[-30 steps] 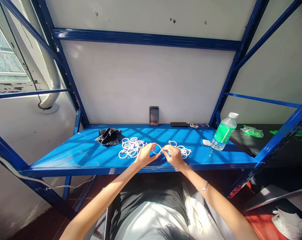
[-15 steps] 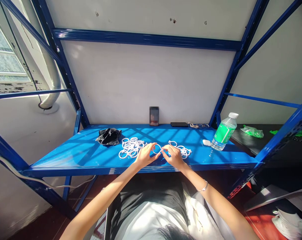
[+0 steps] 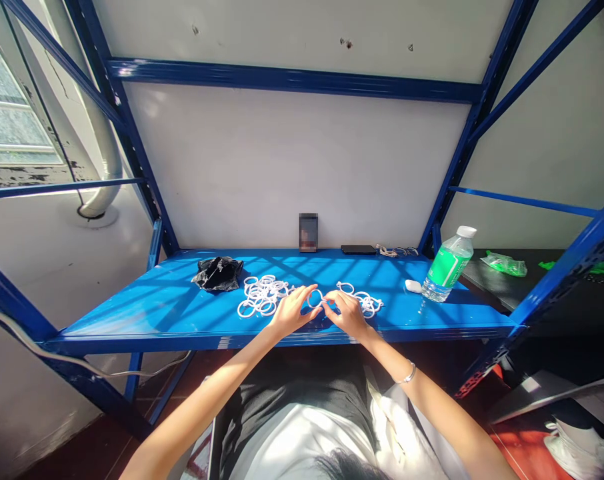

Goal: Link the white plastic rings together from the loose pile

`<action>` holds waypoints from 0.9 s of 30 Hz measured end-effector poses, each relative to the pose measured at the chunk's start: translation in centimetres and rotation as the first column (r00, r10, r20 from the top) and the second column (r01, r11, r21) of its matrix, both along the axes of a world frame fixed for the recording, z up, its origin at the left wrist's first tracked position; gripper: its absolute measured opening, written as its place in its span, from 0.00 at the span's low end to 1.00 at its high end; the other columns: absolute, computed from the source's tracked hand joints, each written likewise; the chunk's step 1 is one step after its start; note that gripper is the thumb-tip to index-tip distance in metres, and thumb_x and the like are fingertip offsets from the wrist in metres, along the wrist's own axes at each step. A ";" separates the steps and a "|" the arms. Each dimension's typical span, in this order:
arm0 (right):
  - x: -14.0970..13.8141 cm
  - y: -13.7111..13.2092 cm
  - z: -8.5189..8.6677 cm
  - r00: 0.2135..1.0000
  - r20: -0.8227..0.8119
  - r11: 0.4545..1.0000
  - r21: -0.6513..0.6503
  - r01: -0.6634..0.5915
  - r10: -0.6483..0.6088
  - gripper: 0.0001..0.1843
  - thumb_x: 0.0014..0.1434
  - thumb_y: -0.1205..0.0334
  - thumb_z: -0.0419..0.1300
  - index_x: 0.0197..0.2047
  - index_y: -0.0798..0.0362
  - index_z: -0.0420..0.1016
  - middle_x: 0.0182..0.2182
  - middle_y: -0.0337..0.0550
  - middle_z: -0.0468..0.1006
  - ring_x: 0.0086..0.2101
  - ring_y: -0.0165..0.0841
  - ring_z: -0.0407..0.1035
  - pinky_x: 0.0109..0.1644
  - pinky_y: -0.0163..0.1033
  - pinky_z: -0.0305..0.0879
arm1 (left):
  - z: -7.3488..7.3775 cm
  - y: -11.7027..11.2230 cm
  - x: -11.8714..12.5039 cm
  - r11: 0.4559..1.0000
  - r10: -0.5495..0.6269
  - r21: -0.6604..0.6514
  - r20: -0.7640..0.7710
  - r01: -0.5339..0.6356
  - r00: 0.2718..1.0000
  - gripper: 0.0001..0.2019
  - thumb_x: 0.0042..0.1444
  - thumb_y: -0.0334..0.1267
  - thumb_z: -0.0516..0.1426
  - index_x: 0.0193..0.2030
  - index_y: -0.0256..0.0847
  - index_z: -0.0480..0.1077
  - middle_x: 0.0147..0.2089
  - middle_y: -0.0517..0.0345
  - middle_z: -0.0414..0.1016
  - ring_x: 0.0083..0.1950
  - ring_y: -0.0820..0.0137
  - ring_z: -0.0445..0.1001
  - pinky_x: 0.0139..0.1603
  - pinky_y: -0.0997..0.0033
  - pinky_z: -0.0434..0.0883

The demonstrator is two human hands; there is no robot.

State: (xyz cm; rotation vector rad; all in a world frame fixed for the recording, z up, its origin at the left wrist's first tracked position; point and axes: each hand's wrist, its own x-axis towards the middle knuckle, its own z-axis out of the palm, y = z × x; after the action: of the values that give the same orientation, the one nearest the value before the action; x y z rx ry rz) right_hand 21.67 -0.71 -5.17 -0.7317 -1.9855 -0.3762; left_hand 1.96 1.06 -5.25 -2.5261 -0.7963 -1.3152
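Above the counter [image 3: 132, 313], our left hand [image 3: 289, 313] and right hand [image 3: 349, 313] pinch a white ring [image 3: 322, 295], likely light and stiff, best held by its rim.

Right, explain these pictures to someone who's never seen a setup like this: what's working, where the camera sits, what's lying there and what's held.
There is no machine here, just a person's bare left hand and right hand. Every picture comes from one camera worn on the head, looking forward and down.

On the blue metal table lie a left pile of white rings and a smaller right pile of them. A crumpled black plastic bag lies at the left; a clear bottle with a green label stands at the right.

Between the hands is a single thin white ring. The left fingers hold its left side; the right fingers meet its right edge, their grip too small to judge.
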 end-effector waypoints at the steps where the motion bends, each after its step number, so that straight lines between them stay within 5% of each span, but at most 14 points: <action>1: 0.0 0.0 0.0 1.000 0.003 1.000 0.001 -0.003 0.003 0.04 0.63 0.66 0.55 0.40 0.52 0.70 0.30 0.43 0.78 0.30 0.33 0.74 0.32 0.36 0.70 | 0.0 0.0 0.0 1.000 -0.003 -0.002 -0.002 0.003 1.000 0.22 0.64 0.45 0.52 0.62 0.41 0.57 0.40 0.53 0.74 0.39 0.68 0.75 0.37 0.71 0.74; 16: 0.0 0.1 0.0 1.000 0.006 0.999 -0.026 -0.020 0.021 0.04 0.63 0.67 0.54 0.41 0.52 0.69 0.31 0.43 0.77 0.29 0.33 0.73 0.32 0.36 0.69 | -0.2 0.2 -0.3 0.991 -0.040 -0.129 0.008 0.040 0.999 0.21 0.64 0.50 0.51 0.59 0.42 0.61 0.40 0.54 0.73 0.38 0.69 0.75 0.33 0.73 0.73; 27: 0.1 0.0 0.0 1.000 0.019 0.999 -0.040 -0.024 0.025 0.05 0.64 0.66 0.53 0.41 0.52 0.69 0.32 0.43 0.78 0.29 0.32 0.73 0.32 0.36 0.70 | -0.2 0.2 -0.4 0.995 -0.057 -0.075 0.027 0.059 0.998 0.19 0.64 0.49 0.52 0.57 0.41 0.62 0.39 0.54 0.73 0.36 0.69 0.74 0.31 0.73 0.72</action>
State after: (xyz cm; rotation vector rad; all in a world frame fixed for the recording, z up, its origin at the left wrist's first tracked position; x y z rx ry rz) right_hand 21.74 -0.66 -5.21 -0.7304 -2.0238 -0.3318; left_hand 1.61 1.29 -5.42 -2.6149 -0.7975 -1.3625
